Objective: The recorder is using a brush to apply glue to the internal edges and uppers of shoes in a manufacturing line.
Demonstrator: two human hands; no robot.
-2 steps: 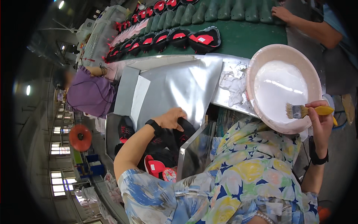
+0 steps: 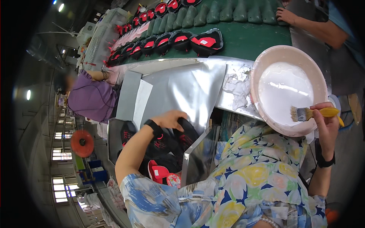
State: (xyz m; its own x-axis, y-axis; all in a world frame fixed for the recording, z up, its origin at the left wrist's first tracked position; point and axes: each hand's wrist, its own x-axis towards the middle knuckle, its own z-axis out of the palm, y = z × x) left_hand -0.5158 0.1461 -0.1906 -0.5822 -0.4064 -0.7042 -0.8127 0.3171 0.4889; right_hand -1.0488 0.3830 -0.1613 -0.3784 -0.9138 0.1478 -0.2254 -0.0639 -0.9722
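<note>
Probably the black shoe upper (image 2: 188,133) in the metal-walled bin (image 2: 202,150), its end pinched by your left hand (image 2: 171,119), is light and pliant, best held there, while your right hand (image 2: 326,119) grips the brush (image 2: 303,114).

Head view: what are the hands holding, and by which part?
The right hand holds the brush by its yellow handle; the left hand appears to grip a black shoe piece near its upper end.
</note>
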